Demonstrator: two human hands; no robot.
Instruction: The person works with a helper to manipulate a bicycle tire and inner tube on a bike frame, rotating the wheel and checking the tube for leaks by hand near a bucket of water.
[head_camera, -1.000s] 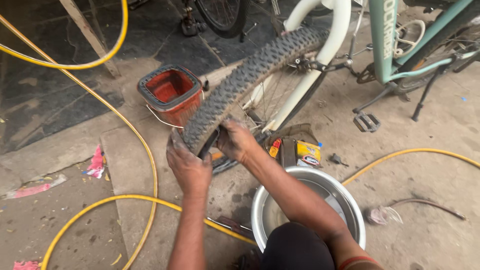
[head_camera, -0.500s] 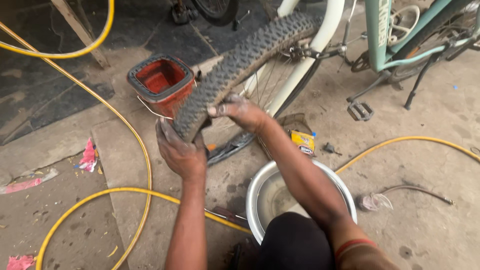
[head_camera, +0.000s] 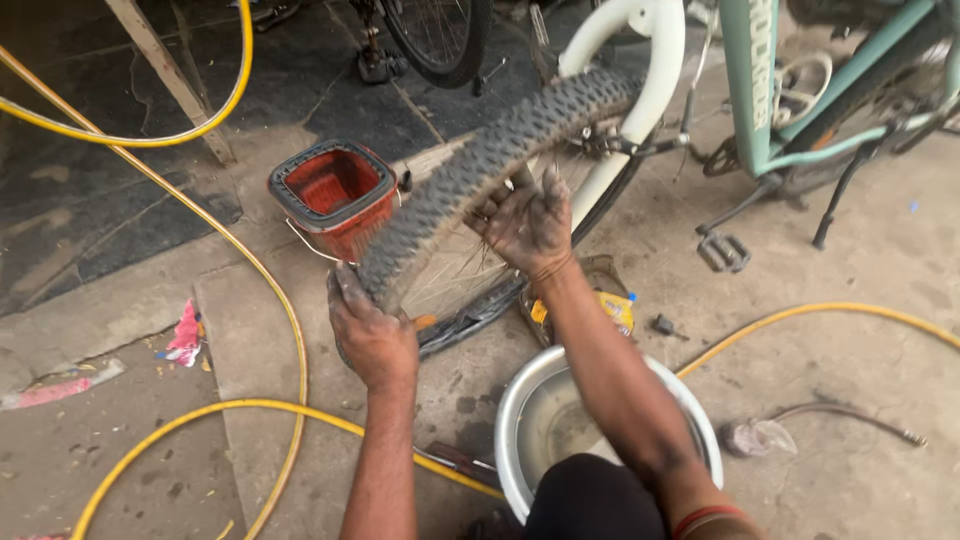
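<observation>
The knobby tyre (head_camera: 480, 180) is clasped low by the left hand (head_camera: 370, 335); the right hand (head_camera: 530, 222) has slid farther up, fingers curled over its bead, working round the wheel.

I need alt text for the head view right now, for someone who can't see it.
Two grimy hands work a knobby bicycle tyre: the left hand grips its lower end, the right hand presses its side. A red basket, a metal bowl and a yellow hose lie around them.

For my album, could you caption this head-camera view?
Left hand and right hand grip a knobby bicycle tyre beside a red basket and steel bowl.
</observation>
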